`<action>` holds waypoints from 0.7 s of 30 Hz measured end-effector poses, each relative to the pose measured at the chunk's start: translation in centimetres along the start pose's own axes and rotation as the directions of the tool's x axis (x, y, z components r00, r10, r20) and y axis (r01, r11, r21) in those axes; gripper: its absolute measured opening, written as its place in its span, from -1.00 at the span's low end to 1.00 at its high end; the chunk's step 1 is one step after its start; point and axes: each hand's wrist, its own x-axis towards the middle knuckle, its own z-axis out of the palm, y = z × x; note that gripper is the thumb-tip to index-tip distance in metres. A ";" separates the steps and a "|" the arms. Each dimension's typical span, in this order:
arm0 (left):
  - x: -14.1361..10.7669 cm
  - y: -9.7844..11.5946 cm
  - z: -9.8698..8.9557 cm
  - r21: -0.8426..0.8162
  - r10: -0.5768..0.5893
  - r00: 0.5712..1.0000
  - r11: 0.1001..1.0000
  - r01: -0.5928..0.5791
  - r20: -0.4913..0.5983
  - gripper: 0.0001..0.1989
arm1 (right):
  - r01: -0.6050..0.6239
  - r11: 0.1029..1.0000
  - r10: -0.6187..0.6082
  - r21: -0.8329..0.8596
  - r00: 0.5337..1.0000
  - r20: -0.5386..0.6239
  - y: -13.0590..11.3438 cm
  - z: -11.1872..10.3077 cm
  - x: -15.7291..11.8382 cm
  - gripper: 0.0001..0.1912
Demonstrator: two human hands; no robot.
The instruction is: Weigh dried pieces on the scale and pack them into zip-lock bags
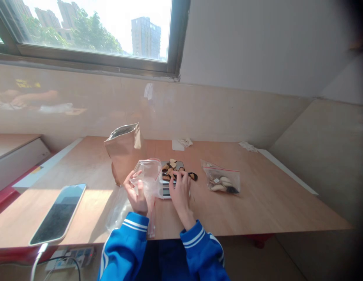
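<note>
Sunlit wooden tabletop (275, 203) below a window (96, 31). Dried slices (171, 164) lie on a scale (166, 192) between the near and far edges, its long axis joining them. Right hand (180, 191), nearer: bent fingertips upon the slices, grip indeterminable. Left hand (137, 198): grasping a clear bag (152, 172), just left. Phone (58, 214): near left corner.

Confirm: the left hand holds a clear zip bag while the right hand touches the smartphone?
Not quite: the head view shows the right hand at the dark-edged slices on the scale, not the smartphone. The left hand holds a clear zip bag.
</note>
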 end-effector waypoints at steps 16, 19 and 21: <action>-0.4 -0.3 -0.3 -0.018 0.139 0.990 0.990 -0.139 0.010 -0.54 | -0.110 0.993 0.105 -0.037 0.988 -0.109 3.7 0.4 2.8 -0.65; -0.4 -0.3 -0.2 -0.060 0.144 0.989 0.988 -0.142 0.027 -0.56 | -0.107 0.994 0.105 -0.027 0.991 -0.087 4.2 0.8 3.6 -0.64; -0.5 -0.2 0.0 -0.074 0.134 0.991 0.988 -0.133 0.017 -0.58 | -0.092 0.996 0.092 -0.018 0.995 -0.029 4.7 1.1 4.6 -0.64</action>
